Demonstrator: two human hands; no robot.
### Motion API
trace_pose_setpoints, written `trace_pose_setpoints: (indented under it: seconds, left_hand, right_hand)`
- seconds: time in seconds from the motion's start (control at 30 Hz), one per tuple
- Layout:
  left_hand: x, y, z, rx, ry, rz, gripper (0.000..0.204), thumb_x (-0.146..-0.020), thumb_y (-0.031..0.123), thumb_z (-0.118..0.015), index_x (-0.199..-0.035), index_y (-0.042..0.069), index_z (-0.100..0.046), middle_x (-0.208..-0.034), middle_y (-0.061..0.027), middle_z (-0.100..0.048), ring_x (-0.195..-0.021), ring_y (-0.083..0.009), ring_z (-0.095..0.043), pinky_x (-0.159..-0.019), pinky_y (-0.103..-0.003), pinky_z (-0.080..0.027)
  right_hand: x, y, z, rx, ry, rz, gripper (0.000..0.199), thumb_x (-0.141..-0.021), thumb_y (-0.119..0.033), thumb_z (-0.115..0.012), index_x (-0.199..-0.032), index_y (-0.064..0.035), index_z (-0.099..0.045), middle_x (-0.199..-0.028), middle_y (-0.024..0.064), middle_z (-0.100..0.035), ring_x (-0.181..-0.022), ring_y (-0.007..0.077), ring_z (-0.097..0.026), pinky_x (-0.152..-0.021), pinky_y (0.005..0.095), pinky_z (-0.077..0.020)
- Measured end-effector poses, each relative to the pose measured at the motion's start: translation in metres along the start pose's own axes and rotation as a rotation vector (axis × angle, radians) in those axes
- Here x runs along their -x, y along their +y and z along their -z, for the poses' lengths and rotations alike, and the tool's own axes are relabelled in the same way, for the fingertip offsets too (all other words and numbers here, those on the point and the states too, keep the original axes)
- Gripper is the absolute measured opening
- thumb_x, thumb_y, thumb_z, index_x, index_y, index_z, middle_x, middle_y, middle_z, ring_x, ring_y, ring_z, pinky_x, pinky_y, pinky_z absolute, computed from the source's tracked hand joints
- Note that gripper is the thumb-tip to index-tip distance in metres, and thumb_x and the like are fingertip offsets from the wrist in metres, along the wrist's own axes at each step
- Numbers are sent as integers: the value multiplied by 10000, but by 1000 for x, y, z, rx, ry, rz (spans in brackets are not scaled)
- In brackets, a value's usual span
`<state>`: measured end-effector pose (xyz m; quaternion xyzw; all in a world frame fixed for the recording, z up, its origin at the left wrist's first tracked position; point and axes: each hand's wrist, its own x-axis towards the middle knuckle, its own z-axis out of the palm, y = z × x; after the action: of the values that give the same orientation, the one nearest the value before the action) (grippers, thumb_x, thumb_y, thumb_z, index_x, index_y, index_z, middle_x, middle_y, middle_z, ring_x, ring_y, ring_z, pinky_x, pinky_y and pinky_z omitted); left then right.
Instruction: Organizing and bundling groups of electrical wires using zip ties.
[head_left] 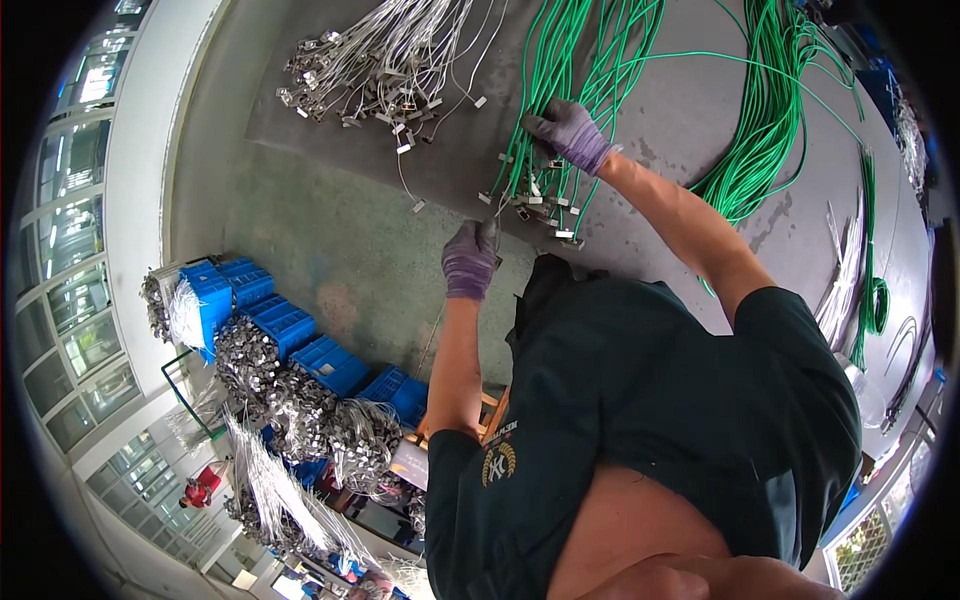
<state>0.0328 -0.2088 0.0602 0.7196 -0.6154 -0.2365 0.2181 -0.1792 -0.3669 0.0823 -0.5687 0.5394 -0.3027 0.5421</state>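
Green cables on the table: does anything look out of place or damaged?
Nothing looks damaged. One grey cable lies apart from the grey bundle, trailing toward the table edge. The green cables lie bunched under the right hand.

Purple gloves on both hands [470,260], dark green short-sleeved shirt

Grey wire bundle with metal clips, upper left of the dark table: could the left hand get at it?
Probably yes. The left hand in its purple glove sits at the table edge, and only bare dark table lies between it and the grey wire bundle.
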Motion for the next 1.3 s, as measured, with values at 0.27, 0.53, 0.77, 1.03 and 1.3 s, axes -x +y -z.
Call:
trace_pose_setpoints:
  seconds: [0.27,0.53,0.77,1.03,1.3]
  left_hand:
    - [-16,1,10,-191,-8,142,464,-864,496,-480,-791,49,-584,-663,-189,-591,-646,-390,-579,-576,-452,-448]
    - [-25,0,20,-63,-119,24,406,-866,434,-514,-808,40,-588,-667,-197,-593,-607,-352,-595,-548,-440,-447]
    - [-6,4,29,995,-215,198,257,-838,260,-615,-995,57,-595,-652,-28,-592,-534,-108,-540,-447,-226,-385]
    - [-35,-3,-18,1445,268,480,250,-829,216,-617,-1050,103,-588,-876,-34,-633,-745,-170,-607,-559,-310,-482]
    - [-60,7,-1,841,-93,82,386,-826,334,-629,-1081,50,-571,-927,-67,-617,-898,-195,-586,-793,-342,-479]
  right_hand:
    - [10,-12,1,-372,-301,-41,206,-842,-202,-600,-824,1,-636,-647,87,-645,-539,122,-612,-509,231,-494]
    - [24,-20,-11,-70,-319,37,228,-796,-193,-668,-746,13,-585,-581,65,-617,-467,116,-579,-443,250,-467]
    - [8,-28,-3,-222,-205,-4,294,-783,-251,-665,-659,4,-588,-558,53,-589,-405,86,-524,-376,240,-382]
    - [14,-24,-31,-51,-334,35,242,-740,-205,-708,-662,0,-604,-534,47,-579,-413,117,-543,-376,262,-416]
    - [9,-49,-22,-170,-177,-168,255,-779,-244,-674,-729,-1,-620,-536,51,-576,-468,115,-568,-406,255,-438]
